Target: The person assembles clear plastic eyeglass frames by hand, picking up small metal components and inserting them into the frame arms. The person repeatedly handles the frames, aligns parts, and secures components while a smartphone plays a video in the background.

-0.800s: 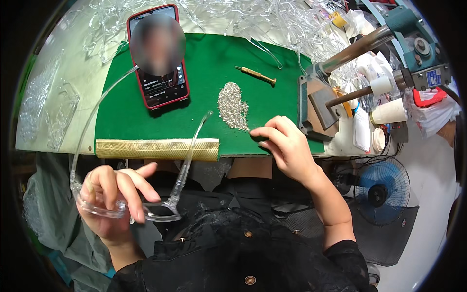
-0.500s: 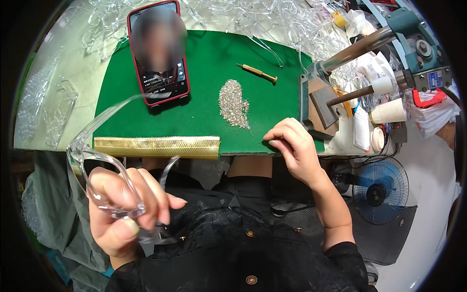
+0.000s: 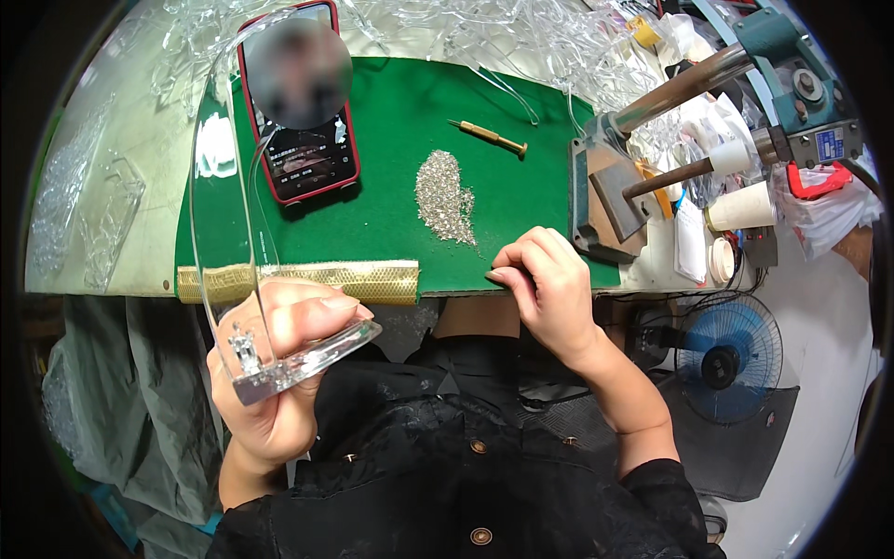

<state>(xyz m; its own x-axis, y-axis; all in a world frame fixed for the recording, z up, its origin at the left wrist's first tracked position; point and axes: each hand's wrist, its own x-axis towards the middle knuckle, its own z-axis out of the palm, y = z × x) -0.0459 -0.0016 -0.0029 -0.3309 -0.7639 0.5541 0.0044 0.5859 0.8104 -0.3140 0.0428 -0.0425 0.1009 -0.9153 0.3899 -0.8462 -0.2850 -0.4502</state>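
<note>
At the lower left of the frame, the person's left hand (image 3: 265, 416) is closed around a clear, transparent plastic eyeglasses frame (image 3: 315, 360), gripping its front between thumb and curled fingers. The glasses are raised toward the camera: the front slants up to the right, and a long clear temple arm rises toward the upper left, its curved end crossing a smartphone in a red case (image 3: 345, 177).

Right of centre, the right hand (image 3: 556, 287) is at the near edge of a dark green mat (image 3: 382, 210), its fingers curled and its thumb tip close to the index fingertip; whether anything tiny is pinched there cannot be told. Just above those fingertips, near the centre, lies a loose pile of tiny silvery metal pieces (image 3: 443, 197). Beyond it rests a slim brass-coloured screwdriver (image 3: 492, 138).

A gold, mesh-textured strip (image 3: 363, 281) lies along the mat's near edge, partly behind the left hand. A teal metal bench press (image 3: 582, 200) stands at the right, and tangled clear plastic frames (image 3: 559, 47) fill the top.
</note>
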